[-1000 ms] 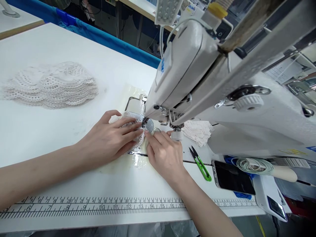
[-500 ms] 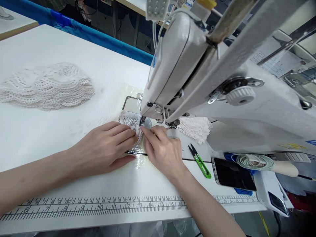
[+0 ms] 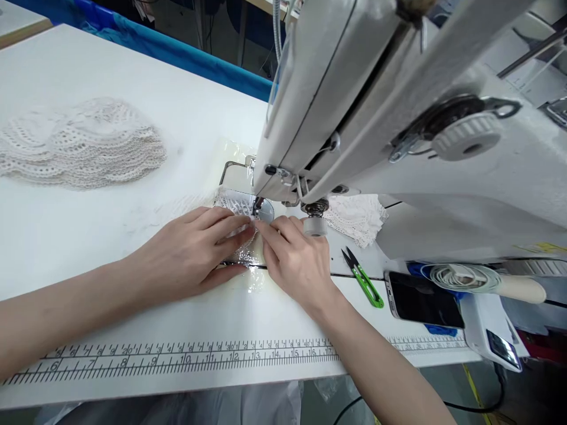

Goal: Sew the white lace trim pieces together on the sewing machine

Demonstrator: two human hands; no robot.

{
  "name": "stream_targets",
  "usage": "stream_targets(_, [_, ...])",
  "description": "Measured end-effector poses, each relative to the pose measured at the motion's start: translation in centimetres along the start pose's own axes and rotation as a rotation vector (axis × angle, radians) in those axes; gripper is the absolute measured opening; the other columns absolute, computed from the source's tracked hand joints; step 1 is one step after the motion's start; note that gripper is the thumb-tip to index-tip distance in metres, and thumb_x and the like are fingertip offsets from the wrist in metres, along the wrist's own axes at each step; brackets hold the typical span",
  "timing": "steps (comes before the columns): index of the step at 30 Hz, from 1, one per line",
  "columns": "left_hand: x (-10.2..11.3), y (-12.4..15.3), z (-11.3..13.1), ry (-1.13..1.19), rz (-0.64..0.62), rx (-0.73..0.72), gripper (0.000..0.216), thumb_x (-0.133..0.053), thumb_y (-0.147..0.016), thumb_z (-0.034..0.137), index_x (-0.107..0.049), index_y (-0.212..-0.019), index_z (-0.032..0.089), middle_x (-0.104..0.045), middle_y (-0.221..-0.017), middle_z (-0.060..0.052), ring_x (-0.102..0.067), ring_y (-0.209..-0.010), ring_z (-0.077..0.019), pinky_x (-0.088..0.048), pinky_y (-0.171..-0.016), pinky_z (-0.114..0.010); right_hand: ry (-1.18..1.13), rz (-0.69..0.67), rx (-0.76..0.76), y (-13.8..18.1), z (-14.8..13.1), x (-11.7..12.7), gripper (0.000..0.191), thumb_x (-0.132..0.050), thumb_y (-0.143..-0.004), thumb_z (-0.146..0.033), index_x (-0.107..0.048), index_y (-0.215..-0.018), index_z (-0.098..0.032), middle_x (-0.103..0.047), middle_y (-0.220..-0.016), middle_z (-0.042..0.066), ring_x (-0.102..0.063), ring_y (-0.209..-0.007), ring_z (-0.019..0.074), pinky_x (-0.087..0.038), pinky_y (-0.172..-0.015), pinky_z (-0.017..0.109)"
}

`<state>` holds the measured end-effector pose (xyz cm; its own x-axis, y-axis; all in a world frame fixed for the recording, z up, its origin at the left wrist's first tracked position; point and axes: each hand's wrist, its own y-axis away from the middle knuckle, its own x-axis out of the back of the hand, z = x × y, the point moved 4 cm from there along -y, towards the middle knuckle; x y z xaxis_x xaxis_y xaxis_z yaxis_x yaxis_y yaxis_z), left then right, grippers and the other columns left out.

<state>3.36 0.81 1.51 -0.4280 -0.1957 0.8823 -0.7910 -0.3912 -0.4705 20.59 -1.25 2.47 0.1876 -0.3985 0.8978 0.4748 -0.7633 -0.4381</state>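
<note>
A white lace piece (image 3: 233, 200) lies at the presser foot (image 3: 257, 205) of a sewing machine (image 3: 314, 94), partly covered by my fingers. My left hand (image 3: 192, 245) rests on its near left side, fingertips closed on the lace beside the foot. From the right, my right hand (image 3: 297, 254) has its index fingertip meeting the left fingertips just in front of the foot, the other fingers curled. Its grip on the lace edge is mostly hidden. More lace pieces (image 3: 357, 217) lie under the machine arm, right of my right hand.
A stack of lace pieces (image 3: 84, 144) sits on the left of the white table (image 3: 146, 313). Green thread snips (image 3: 364, 280) and a phone (image 3: 423, 300) lie to the right, near a coiled pale cord (image 3: 465, 277). A printed ruler (image 3: 186, 359) runs along the front edge.
The view has shifted closer to the machine. My left fingertips have moved right, up to the right index fingertip at the foot. Both hands stay on the lace.
</note>
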Motion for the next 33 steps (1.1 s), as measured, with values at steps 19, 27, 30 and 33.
stream_targets(19, [-0.05,0.05,0.06,-0.001,-0.002,0.003,0.040,-0.052,-0.104,0.036,-0.069,-0.128,0.008,-0.071,-0.129,-0.017,-0.065,-0.114,-0.0334,-0.057,-0.092,-0.047,0.085,-0.108,-0.027,0.04,-0.34,-0.62,0.040,-0.048,-0.099,-0.012,-0.069,-0.132,-0.007,-0.076,-0.094,0.009,-0.061,-0.089,0.0230,-0.040,-0.078,0.038])
stream_targets(27, [0.17,-0.01,0.03,0.017,-0.012,-0.007,0.037,-0.055,-0.103,0.035,-0.071,-0.125,0.011,-0.073,-0.128,-0.016,-0.066,-0.113,-0.0322,-0.058,-0.090,-0.046,0.172,-0.170,-0.011,-0.13,-0.67,-0.28,0.041,-0.051,-0.098,-0.011,-0.068,-0.135,-0.007,-0.077,-0.094,0.009,-0.061,-0.089,0.0228,-0.041,-0.082,0.039])
stream_targets(30, [0.15,0.01,0.07,0.002,-0.012,-0.017,0.037,-0.055,-0.103,0.034,-0.071,-0.124,0.008,-0.073,-0.127,-0.017,-0.066,-0.112,-0.0324,-0.059,-0.089,-0.046,0.204,-0.189,-0.003,-0.18,-0.76,-0.29,0.042,-0.052,-0.098,-0.010,-0.067,-0.136,-0.008,-0.077,-0.094,0.008,-0.061,-0.089,0.0224,-0.041,-0.082,0.038])
stream_targets(33, [0.19,-0.07,0.14,-0.018,-0.014,-0.027,0.037,-0.054,-0.104,0.034,-0.071,-0.123,0.007,-0.073,-0.126,-0.018,-0.067,-0.111,-0.0325,-0.060,-0.087,-0.046,0.204,-0.195,-0.002,-0.18,-0.71,-0.36,0.041,-0.052,-0.098,-0.011,-0.067,-0.136,-0.008,-0.077,-0.095,0.008,-0.061,-0.089,0.0224,-0.041,-0.082,0.038])
